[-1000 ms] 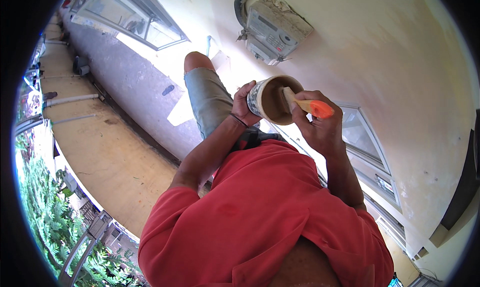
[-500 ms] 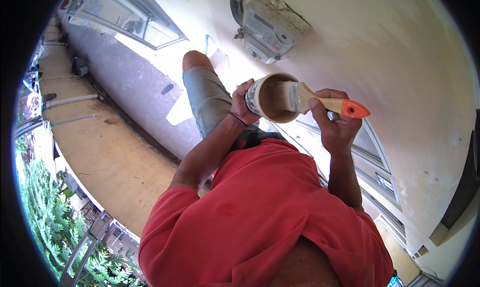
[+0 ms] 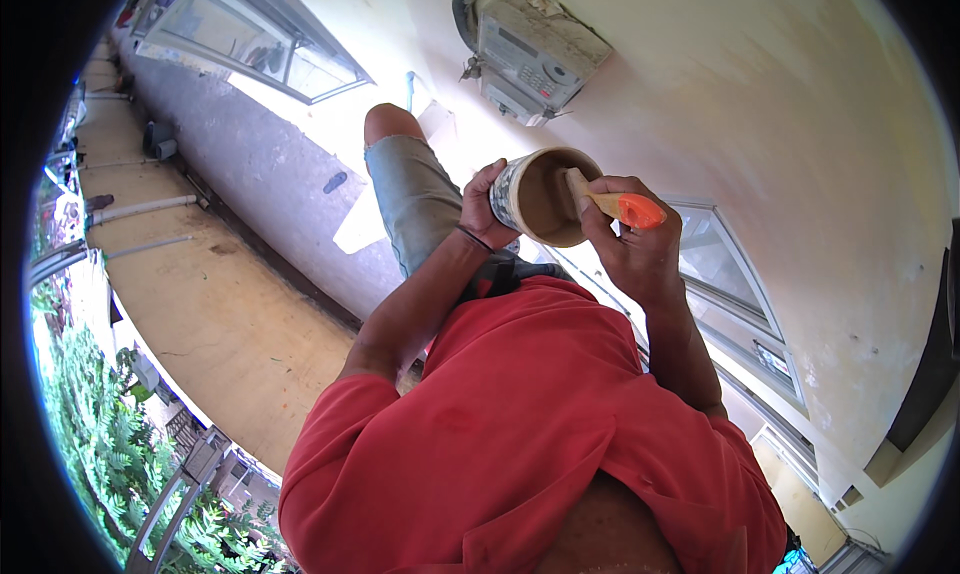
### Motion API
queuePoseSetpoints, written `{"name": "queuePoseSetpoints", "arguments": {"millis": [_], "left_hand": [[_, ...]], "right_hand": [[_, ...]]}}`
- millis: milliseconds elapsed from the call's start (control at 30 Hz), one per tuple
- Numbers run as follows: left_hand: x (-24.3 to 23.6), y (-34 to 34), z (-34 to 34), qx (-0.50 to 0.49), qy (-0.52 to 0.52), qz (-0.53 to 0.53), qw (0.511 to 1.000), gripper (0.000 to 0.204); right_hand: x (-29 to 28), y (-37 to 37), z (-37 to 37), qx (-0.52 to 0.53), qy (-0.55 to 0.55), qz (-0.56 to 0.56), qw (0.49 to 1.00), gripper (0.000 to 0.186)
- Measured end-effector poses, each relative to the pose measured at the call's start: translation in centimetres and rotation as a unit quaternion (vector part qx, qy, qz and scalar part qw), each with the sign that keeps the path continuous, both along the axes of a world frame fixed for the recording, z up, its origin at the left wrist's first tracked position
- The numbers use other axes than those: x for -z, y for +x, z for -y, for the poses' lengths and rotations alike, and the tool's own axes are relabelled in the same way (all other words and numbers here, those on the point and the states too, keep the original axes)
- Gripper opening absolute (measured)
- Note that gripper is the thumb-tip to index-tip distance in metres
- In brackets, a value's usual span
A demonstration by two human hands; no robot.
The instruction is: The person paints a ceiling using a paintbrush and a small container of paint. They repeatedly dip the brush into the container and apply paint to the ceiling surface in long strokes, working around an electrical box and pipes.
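My left hand (image 3: pixel 484 210) is wrapped round the side of a round paint bucket (image 3: pixel 506 196), which is tilted so its mouth faces up toward me. Tan, paint-like residue coats the inside. In my right hand (image 3: pixel 636 242) is a paintbrush (image 3: pixel 640 210) with a wooden handle and an orange end. Its head points into the bucket near the right inner wall; the bristle tips are hard to make out. My right fingers close round the handle at the bucket's rim.
A cream wall (image 3: pixel 760 104) with brownish patches runs along my right. A grey keypad meter box (image 3: pixel 540 59) is fixed to it. An open window (image 3: pixel 265 39) juts out ahead. To the left runs a tan ledge (image 3: pixel 230 324), with green plants (image 3: pixel 90 424) beyond.
My right hand has moved left and the brush has turned steeper, its head now deeper in the bucket and its orange end nearer the rim. My left hand and the bucket stay nearly still.
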State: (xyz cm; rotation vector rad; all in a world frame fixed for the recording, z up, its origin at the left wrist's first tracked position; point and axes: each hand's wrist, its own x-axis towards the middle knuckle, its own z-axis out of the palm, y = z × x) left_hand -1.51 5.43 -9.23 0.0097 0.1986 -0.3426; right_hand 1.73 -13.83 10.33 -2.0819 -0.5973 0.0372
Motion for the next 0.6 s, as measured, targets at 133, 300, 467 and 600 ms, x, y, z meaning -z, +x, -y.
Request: {"name": "queuePoseSetpoints", "arguments": {"millis": [133, 300, 467, 600], "left_hand": [[0.0, 0.0, 0.0, -0.003, -0.023, 0.013, 1.0, 0.063], [-0.5, 0.2, -0.3, -0.021, 0.037, 0.026, 0.999, 0.065], [-1.3, 0.2, -0.2, -0.017, 0.083, 0.01, 0.996, 0.068], [-1.0, 0.1, -0.1, -0.018, 0.062, 0.018, 0.998, 0.068]], "right_hand": [[-1.1, -0.4, 1.4, 0.036, 0.067, -0.052, 0.996, 0.018], [-2.6, -0.1, 2.9, 0.126, 0.26, -0.108, 0.951, 0.017], [-0.7, 0.0, 3.7, 0.15, 0.346, -0.195, 0.905, 0.019], [1.1, -0.6, 3.7, 0.155, 0.407, -0.257, 0.863, 0.029]]}}
